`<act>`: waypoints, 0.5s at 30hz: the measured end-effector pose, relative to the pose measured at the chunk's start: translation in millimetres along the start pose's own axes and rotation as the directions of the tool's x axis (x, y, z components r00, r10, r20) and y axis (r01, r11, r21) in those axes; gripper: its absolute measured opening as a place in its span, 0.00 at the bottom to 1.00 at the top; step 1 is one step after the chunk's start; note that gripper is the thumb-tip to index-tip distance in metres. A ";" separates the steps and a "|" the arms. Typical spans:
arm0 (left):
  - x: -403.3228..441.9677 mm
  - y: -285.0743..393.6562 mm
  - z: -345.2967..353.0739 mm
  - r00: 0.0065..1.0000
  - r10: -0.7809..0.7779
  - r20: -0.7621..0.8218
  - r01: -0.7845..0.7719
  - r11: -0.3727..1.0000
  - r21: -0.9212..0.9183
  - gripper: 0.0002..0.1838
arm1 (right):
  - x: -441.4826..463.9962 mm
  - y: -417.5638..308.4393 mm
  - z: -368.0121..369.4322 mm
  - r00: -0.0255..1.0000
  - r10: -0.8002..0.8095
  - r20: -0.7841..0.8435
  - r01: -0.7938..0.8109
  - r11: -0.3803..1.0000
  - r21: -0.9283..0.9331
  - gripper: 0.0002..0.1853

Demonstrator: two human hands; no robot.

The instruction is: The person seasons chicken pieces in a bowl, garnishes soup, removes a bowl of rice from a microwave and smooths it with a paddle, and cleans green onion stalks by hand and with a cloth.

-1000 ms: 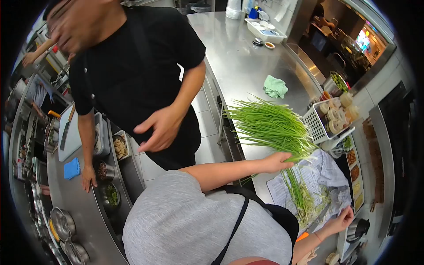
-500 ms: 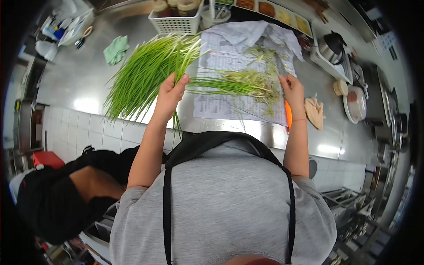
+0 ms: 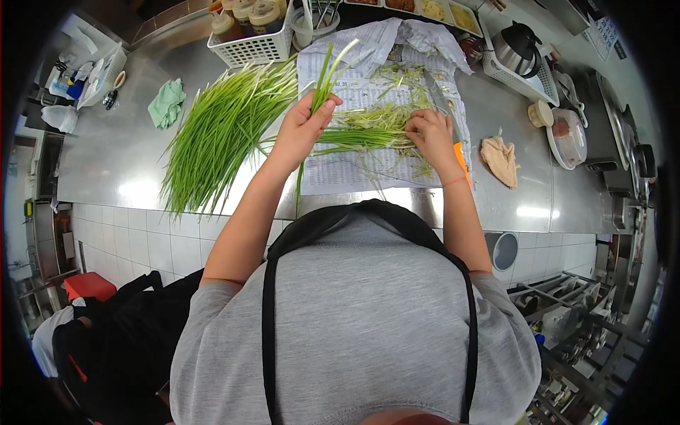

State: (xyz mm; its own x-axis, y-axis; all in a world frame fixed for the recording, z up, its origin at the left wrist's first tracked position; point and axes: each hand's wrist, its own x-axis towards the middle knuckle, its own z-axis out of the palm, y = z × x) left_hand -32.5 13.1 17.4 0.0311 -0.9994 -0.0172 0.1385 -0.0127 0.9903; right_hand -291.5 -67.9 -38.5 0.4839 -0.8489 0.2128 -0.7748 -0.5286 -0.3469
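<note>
My left hand [image 3: 303, 133] is closed around a few long green chives [image 3: 324, 83], their pale ends pointing up and away from me. Closed at the fingertips, my right hand [image 3: 435, 144] pinches the root ends of a smaller bunch of chives [image 3: 365, 138] lying across printed paper [image 3: 333, 172]. Its fingers partly hide those ends. Pale, stringy trimmings [image 3: 379, 115] are scattered on the paper just beyond the bunch. A large heap of chives [image 3: 219, 134] lies left of the paper, leaves toward the counter's near edge.
A white basket of bottles [image 3: 251, 49] stands behind the heap. Left of it lies a green cloth [image 3: 167, 103]. An orange object [image 3: 462, 163] shows beside my right wrist, with a beige cloth [image 3: 500, 161] farther right. A person in black [image 3: 127, 347] is at my lower left.
My left hand has moved right and up, bringing its chives over the paper. My right hand has moved left from the paper's edge onto the root ends of the bunch.
</note>
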 end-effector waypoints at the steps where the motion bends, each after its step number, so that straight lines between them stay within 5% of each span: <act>1: 0.9 -1.7 -0.9 1.000 0.005 -0.004 -0.005 0.999 0.054 0.11 | 1.2 -1.5 -1.1 1.000 -0.004 -0.010 0.004 1.000 0.002 0.03; 6: 10.7 -13.0 1.0 0.994 0.107 -0.016 -0.097 0.950 0.298 0.10 | 3.5 -14.0 -25.6 0.999 -0.023 -0.048 0.026 0.998 0.051 0.02; 8: 17.3 -12.8 8.2 0.910 0.403 0.094 -0.373 0.701 0.608 0.11 | 3.9 -21.2 -36.4 0.998 -0.059 -0.029 0.062 0.992 0.106 0.02; 11: 28.4 -25.5 15.7 0.847 0.463 0.261 -0.501 0.533 0.682 0.11 | 4.3 -34.5 -45.7 0.996 -0.093 -0.008 0.094 0.983 0.158 0.03; 15: 24.6 -22.5 25.8 0.901 0.289 0.323 -0.433 0.617 0.657 0.11 | 6.2 -44.4 -52.8 0.996 -0.069 0.053 0.055 0.972 0.226 0.05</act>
State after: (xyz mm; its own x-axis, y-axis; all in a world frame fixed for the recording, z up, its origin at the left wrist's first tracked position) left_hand -60.4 -12.1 -1.7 -0.2515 -0.9151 0.3152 -0.5782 0.4033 0.7092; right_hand -275.6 -49.8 26.4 0.5568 -0.8092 0.1876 -0.6346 -0.5601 -0.5325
